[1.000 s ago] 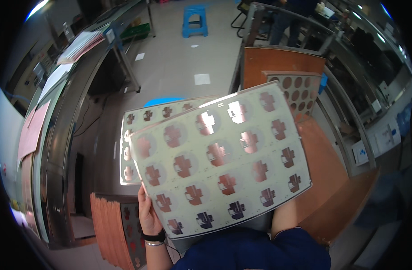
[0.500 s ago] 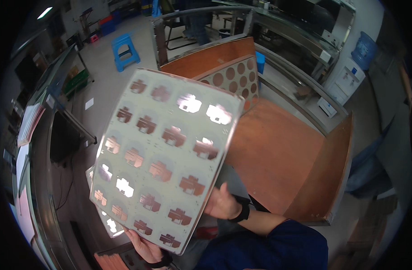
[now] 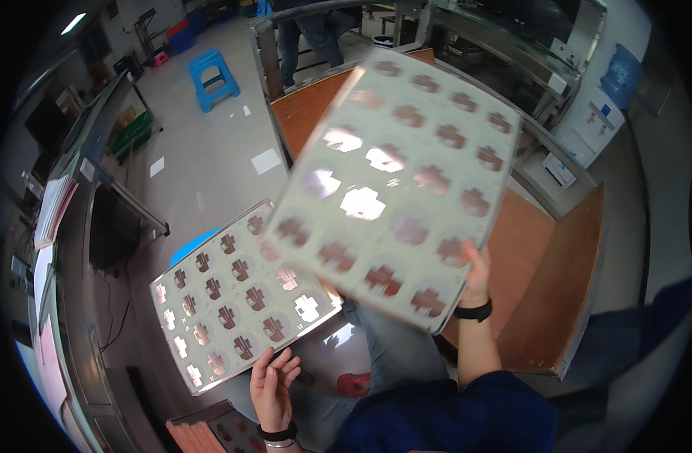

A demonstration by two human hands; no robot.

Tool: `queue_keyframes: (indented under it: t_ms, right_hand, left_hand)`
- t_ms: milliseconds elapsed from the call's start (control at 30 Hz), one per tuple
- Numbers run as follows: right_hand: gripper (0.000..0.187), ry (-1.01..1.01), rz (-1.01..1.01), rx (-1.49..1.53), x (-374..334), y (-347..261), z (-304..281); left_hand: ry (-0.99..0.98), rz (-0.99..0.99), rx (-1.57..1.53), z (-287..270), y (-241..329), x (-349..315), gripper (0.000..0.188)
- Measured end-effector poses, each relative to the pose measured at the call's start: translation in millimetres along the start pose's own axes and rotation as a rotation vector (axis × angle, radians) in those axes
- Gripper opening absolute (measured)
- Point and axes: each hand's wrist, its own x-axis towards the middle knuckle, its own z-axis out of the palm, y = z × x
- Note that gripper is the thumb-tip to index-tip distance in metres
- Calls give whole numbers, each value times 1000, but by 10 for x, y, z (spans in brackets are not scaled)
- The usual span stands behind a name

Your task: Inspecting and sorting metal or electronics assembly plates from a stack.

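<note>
A pale green-grey circuit-board panel with rows of shiny copper-coloured shapes is raised at a tilt over the wooden rack. My right hand grips its lower right edge, thumb on the front face; the other fingers are hidden behind it. A second panel of the same pattern lies lower on the left, its upper right corner covered by the raised one. Just beside that panel's near edge is my left hand, palm up, fingers loosely bent and apart, holding nothing.
An orange-brown wooden rack with raised sides stands at the right. Blue stool sits on the floor at far left; a water dispenser is at far right. Papers lie on the left bench. A person's legs show at the back.
The panel has moved up and right toward the rack in my right hand. My left hand has let go of it. The lower panel, mostly covered before, now shows.
</note>
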Motion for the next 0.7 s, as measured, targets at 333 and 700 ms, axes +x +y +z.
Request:
queue_keyframes:
  t_ms: [333, 700]
  right_hand:
    - [41, 324, -31, -226, 930, 139, -1004]
    - [68, -92, 216, -496, 1824, 409, -307]
  left_hand:
    - [48, -119, 63, -85, -52, -57, 33]
    - [132, -143, 31, -176, -185, 94, 30]
